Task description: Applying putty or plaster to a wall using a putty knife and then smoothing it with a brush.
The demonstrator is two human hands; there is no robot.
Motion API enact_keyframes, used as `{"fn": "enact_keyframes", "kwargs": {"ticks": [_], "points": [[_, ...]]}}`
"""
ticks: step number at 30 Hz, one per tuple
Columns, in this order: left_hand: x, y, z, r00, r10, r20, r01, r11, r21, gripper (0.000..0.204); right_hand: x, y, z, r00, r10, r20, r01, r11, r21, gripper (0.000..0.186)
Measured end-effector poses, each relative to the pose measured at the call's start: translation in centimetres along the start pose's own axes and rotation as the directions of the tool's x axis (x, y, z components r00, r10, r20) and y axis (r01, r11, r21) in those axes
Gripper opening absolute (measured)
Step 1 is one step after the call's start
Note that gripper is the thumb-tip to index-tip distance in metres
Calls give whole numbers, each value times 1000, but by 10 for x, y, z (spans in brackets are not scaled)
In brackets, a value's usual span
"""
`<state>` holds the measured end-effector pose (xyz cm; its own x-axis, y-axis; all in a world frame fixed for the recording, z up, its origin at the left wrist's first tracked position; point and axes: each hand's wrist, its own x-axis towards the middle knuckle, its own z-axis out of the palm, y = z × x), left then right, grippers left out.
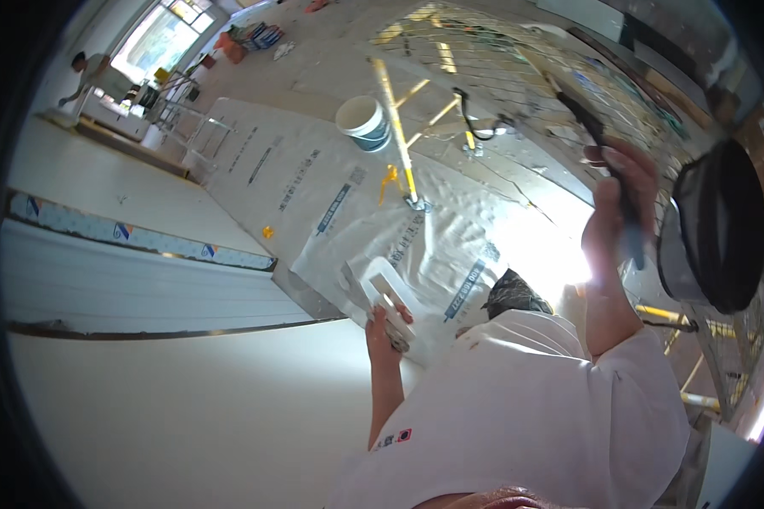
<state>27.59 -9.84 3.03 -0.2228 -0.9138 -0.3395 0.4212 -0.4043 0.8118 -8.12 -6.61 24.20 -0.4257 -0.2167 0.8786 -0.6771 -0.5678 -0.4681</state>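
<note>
My left hand (386, 329) is wrapped round the handle of a plastering trowel (389, 287) with a pale flat plate. It is low in front of my body, beside the white wall. Raised at the right, my right hand (621, 191) is closed round a long dark tool (584, 114). Motion blurs it, and I cannot make out its kind. A bright glare (573, 265) spreads just below that hand. The large black-rimmed round vessel (713, 227) stands close to the right of the hand, apart from it.
Printed grey sheeting (263, 182) covers the floor. On it are a white bucket (363, 123) and a yellow scaffold leg (395, 127). White wall panels (144, 382) run along the left. A person (98, 78) is near the window, beside a stepladder (199, 127).
</note>
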Motion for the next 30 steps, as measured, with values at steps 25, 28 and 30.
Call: {"fn": "enact_keyframes", "kwargs": {"ticks": [25, 28, 30], "points": [[-39, -28, 133, 845, -410, 344, 186, 827, 530, 48, 68, -181, -284, 892, -238, -383, -159, 630, -761, 28], [-33, -24, 131, 823, -461, 333, 198, 782, 591, 51, -4, -181, -255, 918, -198, -343, -81, 754, -652, 10], [-25, -17, 125, 802, -476, 362, 212, 793, 571, 52, -56, -173, -210, 877, 373, -302, -479, 729, -489, 11]]}}
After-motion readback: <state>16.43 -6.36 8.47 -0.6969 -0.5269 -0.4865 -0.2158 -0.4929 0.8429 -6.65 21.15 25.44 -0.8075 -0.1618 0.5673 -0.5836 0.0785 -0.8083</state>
